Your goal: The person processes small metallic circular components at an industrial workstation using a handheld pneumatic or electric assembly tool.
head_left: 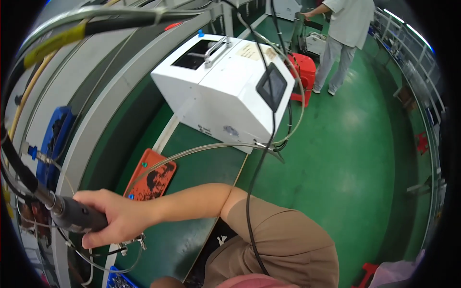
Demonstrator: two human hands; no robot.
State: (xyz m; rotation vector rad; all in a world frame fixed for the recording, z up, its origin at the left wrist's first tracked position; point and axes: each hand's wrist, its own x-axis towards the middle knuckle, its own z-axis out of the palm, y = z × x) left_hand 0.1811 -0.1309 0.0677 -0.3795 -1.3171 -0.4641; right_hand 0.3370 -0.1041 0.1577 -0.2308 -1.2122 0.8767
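My right arm reaches across to the left, and my right hand is closed round the dark grey body of what looks like an electric screwdriver. A metal collar joins the tool to a thick black line rising to the upper left; its other end is covered by my palm. Close by my fingers hang thin clear tubes and small metal fittings. Just beyond my wrist lies an orange tray holding dark material, on the green bench. My left hand is out of view.
A white boxy machine with a handle and dark screen stands on the bench. Black cables hang before me. Blue bins of parts sit at left. A person stands beyond a red stool on the green floor.
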